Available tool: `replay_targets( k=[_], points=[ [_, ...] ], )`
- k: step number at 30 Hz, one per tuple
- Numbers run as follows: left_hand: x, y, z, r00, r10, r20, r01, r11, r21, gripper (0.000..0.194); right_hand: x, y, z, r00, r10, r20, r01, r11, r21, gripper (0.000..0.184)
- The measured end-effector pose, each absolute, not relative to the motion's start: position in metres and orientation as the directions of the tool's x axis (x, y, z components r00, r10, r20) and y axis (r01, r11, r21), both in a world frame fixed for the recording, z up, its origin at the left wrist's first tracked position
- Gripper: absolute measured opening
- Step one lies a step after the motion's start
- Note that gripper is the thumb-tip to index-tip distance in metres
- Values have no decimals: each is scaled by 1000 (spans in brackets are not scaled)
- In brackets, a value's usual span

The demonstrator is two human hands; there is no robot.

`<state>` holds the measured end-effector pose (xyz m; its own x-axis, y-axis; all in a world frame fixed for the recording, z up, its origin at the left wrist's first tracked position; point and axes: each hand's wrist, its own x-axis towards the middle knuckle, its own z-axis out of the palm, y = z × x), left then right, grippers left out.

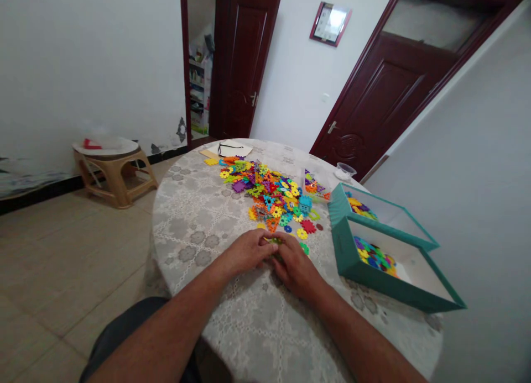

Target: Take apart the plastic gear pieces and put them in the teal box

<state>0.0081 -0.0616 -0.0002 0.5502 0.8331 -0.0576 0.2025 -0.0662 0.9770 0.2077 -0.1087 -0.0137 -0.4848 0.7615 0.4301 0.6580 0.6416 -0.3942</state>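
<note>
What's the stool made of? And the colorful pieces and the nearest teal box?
Stool: likely tan plastic, fairly smooth, with molded-looking legs. Colorful pieces: probably smooth plastic, given bright, even colors and notched edges. Nearest teal box: maybe matte cardboard, with flat, straight walls and a pale inside.

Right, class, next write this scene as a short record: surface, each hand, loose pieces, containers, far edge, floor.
Surface: round table with patterned grey tablecloth
Left hand: fingers at a yellow-green piece, partly hidden
Right hand: at the same piece
Loose pieces: multicoloured notched discs, triangles, squares, heaped beyond the hands
Containers: two open teal boxes, right side, pieces inside
Far edge: black-framed glasses
Floor: tan stool, left
</note>
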Motion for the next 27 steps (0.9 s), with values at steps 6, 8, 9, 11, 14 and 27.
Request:
replay_targets(
  k=[6,8,9,11,14,27],
  points=[
    [9,-55,-4,377,924,-59,231,-32,972,38,228,-100,-10,-276,795,540,692,554,-462,29],
    [6,-52,1,285,955,-85,216,22,976,36,241,-96,-11,-164,810,563,753,471,-459,28],
    [5,-51,4,235,967,-95,208,45,977,35,247,-94,-13,-130,820,558,780,432,-452,28],
    [1,-48,10,144,985,-93,209,62,976,33,256,-92,-18,-131,841,525,817,391,-423,30],
    [-2,-46,16,70,995,-71,226,53,973,32,259,-93,-28,-219,859,464,841,407,-356,44],
    [3,-52,15,187,977,-101,173,69,982,32,247,-99,4,33,995,93,338,77,-938,61]
  ],
)
